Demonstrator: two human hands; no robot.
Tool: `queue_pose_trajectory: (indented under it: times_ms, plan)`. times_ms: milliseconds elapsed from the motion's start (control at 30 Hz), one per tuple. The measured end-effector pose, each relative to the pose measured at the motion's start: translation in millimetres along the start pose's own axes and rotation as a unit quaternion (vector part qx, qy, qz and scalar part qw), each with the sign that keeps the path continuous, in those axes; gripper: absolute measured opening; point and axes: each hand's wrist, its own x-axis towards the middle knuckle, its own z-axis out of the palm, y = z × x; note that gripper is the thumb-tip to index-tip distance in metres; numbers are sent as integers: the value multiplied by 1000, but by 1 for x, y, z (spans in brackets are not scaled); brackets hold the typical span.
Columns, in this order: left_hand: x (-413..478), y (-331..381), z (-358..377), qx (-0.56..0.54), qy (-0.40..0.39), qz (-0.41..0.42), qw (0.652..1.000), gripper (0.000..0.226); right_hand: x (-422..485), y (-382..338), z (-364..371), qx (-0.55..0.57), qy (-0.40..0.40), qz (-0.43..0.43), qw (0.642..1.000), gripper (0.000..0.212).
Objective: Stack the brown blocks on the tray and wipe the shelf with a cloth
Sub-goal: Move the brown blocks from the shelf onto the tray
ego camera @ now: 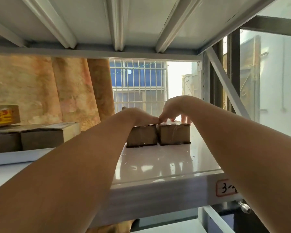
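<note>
The left hand point(139, 116) is lying over the top of the left brown tape-wrapped block point(142, 136), thumb pressing at its near edge and fingers hidden beyond; the right hand point(173, 106) is clamping the right brown tape-wrapped block point(174, 134), fingers curling over its far edge. Both blocks are sitting side by side, touching, on the glossy white metal shelf point(158, 163). The stacking step seems to be starting. Next, each block is probably needing a lift clear and a carry left to the flat white tray point(10, 157), where darker rectangular blocks point(40, 138) are resting. No cloth is showing
</note>
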Motion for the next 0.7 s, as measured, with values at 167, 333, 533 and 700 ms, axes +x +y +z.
queue_pose_trajectory:
  times_ms: [167,333,533,700]
  plan:
    - [8,-16,-3,-109,103,-20,989,86,19,-2,12,21,40,29,999,77]
    - [10,-25,-4,-148,139,-6,979,88,22,5,15,78,-49,58,994,72]
    - [10,-19,-3,-167,155,14,974,82,44,-3,14,144,160,88,973,47]
    - [14,-21,-4,-191,204,30,960,79,57,-14,20,199,297,108,928,90]
